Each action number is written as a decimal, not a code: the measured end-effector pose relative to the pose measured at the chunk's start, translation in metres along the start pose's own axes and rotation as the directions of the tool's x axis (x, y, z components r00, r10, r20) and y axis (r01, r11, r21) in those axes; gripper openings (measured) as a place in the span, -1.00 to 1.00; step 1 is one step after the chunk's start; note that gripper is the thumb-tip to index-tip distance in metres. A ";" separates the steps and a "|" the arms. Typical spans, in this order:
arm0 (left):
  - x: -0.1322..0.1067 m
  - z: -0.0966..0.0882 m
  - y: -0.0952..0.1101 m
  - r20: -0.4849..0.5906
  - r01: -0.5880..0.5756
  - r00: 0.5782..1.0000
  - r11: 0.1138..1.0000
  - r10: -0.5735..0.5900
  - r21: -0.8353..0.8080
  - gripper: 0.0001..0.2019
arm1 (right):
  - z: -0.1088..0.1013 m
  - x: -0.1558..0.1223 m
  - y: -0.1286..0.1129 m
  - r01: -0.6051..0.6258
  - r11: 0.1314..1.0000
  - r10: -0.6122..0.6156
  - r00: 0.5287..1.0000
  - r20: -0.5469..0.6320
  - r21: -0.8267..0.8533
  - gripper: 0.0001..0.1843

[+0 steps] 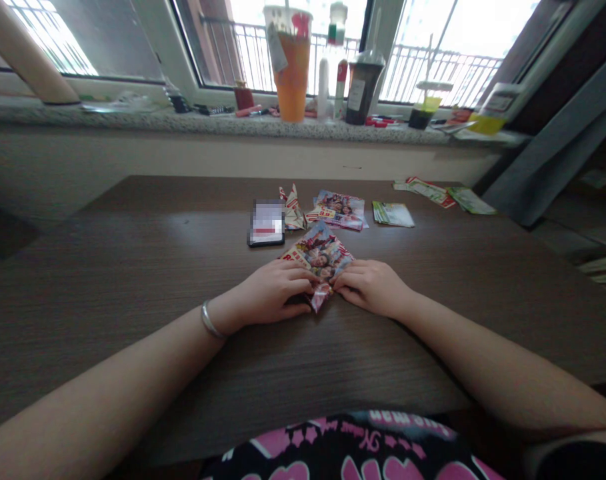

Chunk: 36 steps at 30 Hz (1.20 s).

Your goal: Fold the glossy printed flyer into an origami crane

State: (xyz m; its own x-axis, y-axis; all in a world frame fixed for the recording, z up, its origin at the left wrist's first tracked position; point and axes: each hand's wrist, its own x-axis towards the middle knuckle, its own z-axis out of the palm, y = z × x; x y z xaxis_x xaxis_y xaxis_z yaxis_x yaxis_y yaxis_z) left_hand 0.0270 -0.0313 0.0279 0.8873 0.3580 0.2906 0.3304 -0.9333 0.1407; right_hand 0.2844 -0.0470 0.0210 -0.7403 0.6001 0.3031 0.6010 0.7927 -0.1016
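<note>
Folding a sheet of printed paper [327, 257] on the table [157, 280], we have both hands on it, right in front of us. Our left hand [275, 290] lies over its left edge with fingers bent and thumb near the closest corner; whether it grips or only presses, we cannot tell. Our right hand [375, 283] is narrow, fingertips drawn together on the right edge. We judge this sheet to be partway: its near end narrows to a creased point, while the far part lies broad and fairly flat, so more shaping seems left. Just beyond it, a folded paper piece [293, 213] looks already shaped, between a phone [267, 223] and a pile of leaflets [341, 208] that appear unfolded. Farther right we have a small stack of cards [393, 214] and loose flyers [427, 192], seemingly unworked; drinks stand along the windowsill [147, 120].
</note>
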 end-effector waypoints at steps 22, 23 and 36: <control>0.006 -0.001 0.023 -0.091 0.332 0.935 0.936 -0.343 -0.114 -0.82 | 0.003 0.006 -0.008 -0.174 0.926 0.193 0.981 -0.025 0.336 -0.89; 0.007 -0.001 0.023 -0.096 0.354 0.925 0.926 -0.367 -0.128 -0.83 | 0.003 0.006 -0.008 -0.174 0.926 0.193 0.981 -0.024 0.336 -0.88; 0.006 0.002 0.014 0.028 0.556 0.829 0.817 -0.559 -0.150 -0.79 | 0.006 0.002 0.001 -0.229 0.905 0.240 0.971 0.014 0.358 -0.89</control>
State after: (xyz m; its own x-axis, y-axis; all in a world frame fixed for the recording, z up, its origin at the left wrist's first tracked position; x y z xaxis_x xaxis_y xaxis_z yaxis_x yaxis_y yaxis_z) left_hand 0.0373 -0.0425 0.0293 0.5598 0.8173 0.1362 0.7151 -0.5596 0.4190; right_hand 0.2813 -0.0445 0.0156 -0.5786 0.7741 0.2567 0.6056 0.6187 -0.5006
